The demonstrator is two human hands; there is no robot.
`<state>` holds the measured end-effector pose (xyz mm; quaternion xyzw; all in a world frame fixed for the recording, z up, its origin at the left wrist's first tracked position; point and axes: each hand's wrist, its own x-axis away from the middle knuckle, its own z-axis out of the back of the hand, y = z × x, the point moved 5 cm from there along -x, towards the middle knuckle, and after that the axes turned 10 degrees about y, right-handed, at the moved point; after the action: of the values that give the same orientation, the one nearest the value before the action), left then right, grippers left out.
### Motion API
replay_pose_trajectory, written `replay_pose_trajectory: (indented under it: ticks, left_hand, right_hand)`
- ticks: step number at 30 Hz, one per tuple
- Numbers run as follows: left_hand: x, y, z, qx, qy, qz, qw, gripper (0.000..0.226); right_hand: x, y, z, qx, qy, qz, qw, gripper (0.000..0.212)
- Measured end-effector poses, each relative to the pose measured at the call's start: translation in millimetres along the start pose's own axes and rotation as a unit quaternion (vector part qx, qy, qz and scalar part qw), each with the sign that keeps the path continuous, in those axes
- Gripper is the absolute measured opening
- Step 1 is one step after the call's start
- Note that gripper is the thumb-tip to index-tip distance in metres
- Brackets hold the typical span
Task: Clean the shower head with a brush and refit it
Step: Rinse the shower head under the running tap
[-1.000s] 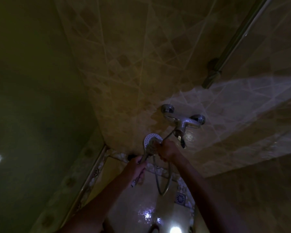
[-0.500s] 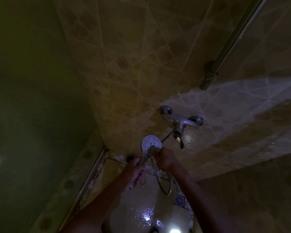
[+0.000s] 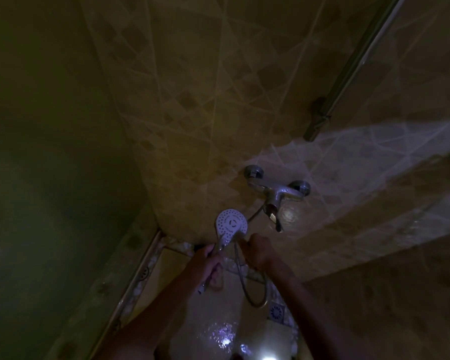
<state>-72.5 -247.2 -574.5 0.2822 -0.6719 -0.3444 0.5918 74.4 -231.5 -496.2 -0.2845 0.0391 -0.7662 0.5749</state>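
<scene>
While left grip point(image 3: 208, 263) clasps handle, shower head point(image 3: 231, 224) above (face visible).

Shower head point(image 3: 231, 224) sits low centre, its face turned up toward the camera, just left of and below the wall mixer tap point(image 3: 277, 192); left hand point(image 3: 207, 263) wraps its handle from below, right hand point(image 3: 257, 252) just right of the head at its neck. Hose point(image 3: 252, 294) loops down between the forearms — floor drain point(image 3: 276, 312) just right of the loop; rail point(image 3: 348, 71) runs up the wall, upper right.
</scene>
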Motion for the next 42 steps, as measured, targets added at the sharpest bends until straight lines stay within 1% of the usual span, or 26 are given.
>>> replay_pose_trajectory:
  ticks: [3, 4, 6, 9, 11, 13, 16, 18, 19, 21, 22, 24, 26, 28, 31, 33, 35, 38, 42]
  left_hand:
    - [0, -2, -2, 0.000, 0.001, -0.007, 1.000, 0.014]
    - [-1, -3, -2, -0.005, 0.002, -0.010, 1.000, 0.017]
    - [-2, -5, -2, -0.016, 0.004, -0.014, 1.000, 0.019]
    - [-1, -4, -3, -0.021, -0.001, -0.014, 1.000, 0.009]
    - [2, -2, -1, -0.019, 0.000, -0.017, 1.000, 0.007]
    - [3, 0, 1, -0.017, -0.001, -0.018, 1.000, 0.007]
    - [5, 1, 3, 0.000, -0.006, -0.006, 1.000, 0.006]
    - [6, 2, 4, -0.007, -0.006, -0.008, 1.000, 0.009]
    - [6, 2, 4, -0.010, -0.007, -0.012, 1.000, 0.010]
    - [4, 1, 3, -0.018, -0.010, -0.019, 1.000, 0.008]
    - [4, 1, 2, -0.020, -0.010, -0.022, 1.000, 0.009]
    - [4, 1, 1, -0.017, -0.011, -0.016, 1.000, 0.016]
    - [6, 0, -1, -0.014, -0.016, -0.005, 1.000, 0.016]
    - [8, -1, -2, -0.005, -0.023, 0.005, 1.000, 0.014]
    - [9, -1, 0, 0.002, -0.021, 0.010, 1.000, 0.011]
    - [8, -1, 1, -0.002, -0.018, 0.008, 1.000, 0.015]
    - [8, 1, 2, -0.013, -0.015, 0.000, 1.000, 0.016]
    - [8, 2, 4, -0.035, -0.009, -0.014, 0.999, 0.002]
    - [10, -2, 3, -0.016, -0.012, -0.007, 1.000, 0.007]
  right_hand:
    - [1, -17, -4, 0.035, -0.008, 0.051, 0.998, 0.033]
    - [-1, -21, -3, 0.036, -0.005, 0.055, 0.998, 0.031]
    - [-6, -23, 2, 0.041, 0.006, 0.040, 0.998, 0.030]
    - [-13, -16, 13, 0.014, 0.016, 0.000, 1.000, 0.025]
    - [-16, -6, 18, -0.022, 0.030, -0.023, 0.999, 0.027]
    - [-17, 5, 15, -0.039, 0.038, -0.037, 0.998, 0.039]
    - [-6, 11, 4, -0.028, 0.020, -0.055, 0.998, 0.043]
    - [4, 5, 0, -0.009, 0.006, -0.043, 0.999, 0.049]
    - [9, -3, 0, 0.007, -0.004, -0.015, 1.000, 0.049]
    - [12, -17, -2, 0.036, -0.017, 0.045, 0.998, 0.039]
    - [10, -22, -3, 0.041, -0.019, 0.061, 0.997, 0.036]
    - [2, -26, -1, 0.056, -0.009, 0.062, 0.996, 0.034]
    - [-5, -24, 4, 0.054, 0.003, 0.049, 0.997, 0.033]
    - [-10, -16, 10, 0.014, 0.010, 0.015, 1.000, 0.035]
    - [-14, 4, 11, -0.054, 0.046, -0.042, 0.997, 0.043]
    - [-8, 11, 7, -0.052, 0.037, -0.057, 0.996, 0.047]
    - [5, 7, 6, -0.026, 0.014, -0.047, 0.998, 0.042]
    - [17, -3, 0, 0.001, -0.003, -0.027, 1.000, 0.044]
    - [20, -25, -6, 0.021, -0.018, 0.025, 0.999, 0.034]
